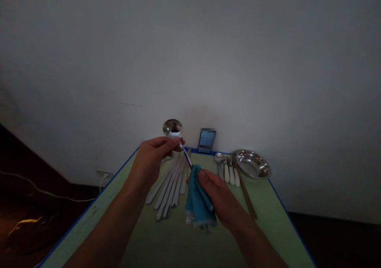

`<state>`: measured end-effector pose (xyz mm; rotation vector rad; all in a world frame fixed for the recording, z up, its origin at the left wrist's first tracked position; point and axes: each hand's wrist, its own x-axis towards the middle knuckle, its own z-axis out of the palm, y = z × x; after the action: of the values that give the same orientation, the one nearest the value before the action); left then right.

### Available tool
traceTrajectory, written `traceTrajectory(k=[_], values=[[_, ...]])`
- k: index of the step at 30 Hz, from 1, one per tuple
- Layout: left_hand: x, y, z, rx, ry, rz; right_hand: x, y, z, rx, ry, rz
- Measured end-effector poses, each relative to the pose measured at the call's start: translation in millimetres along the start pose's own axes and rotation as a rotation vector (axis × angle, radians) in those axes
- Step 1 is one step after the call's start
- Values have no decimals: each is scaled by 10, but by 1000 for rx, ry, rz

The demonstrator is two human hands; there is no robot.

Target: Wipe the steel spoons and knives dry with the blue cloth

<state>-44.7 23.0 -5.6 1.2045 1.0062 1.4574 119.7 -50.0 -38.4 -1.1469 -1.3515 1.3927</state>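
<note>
A shiny metal ladle [172,128] is held up at a slant over the table, its round bowl at the upper left. My left hand [159,151] pinches its handle just below the bowl. Lower on the handle, my right hand [212,188] grips a blue cloth [200,204] that is wrapped around the handle's end, hiding it. The cloth's loose part hangs down below the fingers. Beneath and behind my left hand, several flat metal utensil handles [169,188] lie fanned out on the table; their far ends are partly hidden by the hand.
The green table [268,228] has a blue edge and stands against a grey wall. A phone [206,141] leans on the wall. To the right lie a metal spoon [219,157], white-handled cutlery [231,176], brown chopsticks [245,190] and a metal bowl [254,164]. A white cable [59,195] runs at left.
</note>
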Motion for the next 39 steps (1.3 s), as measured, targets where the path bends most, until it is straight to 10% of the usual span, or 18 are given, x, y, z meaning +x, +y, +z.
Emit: traceTrajectory(k=[16, 39], values=[[58, 119, -164, -144, 106, 7, 106, 24, -66, 482, 165, 37], [-118, 40, 43, 173, -376, -132, 174, -33, 9, 684, 140, 4]])
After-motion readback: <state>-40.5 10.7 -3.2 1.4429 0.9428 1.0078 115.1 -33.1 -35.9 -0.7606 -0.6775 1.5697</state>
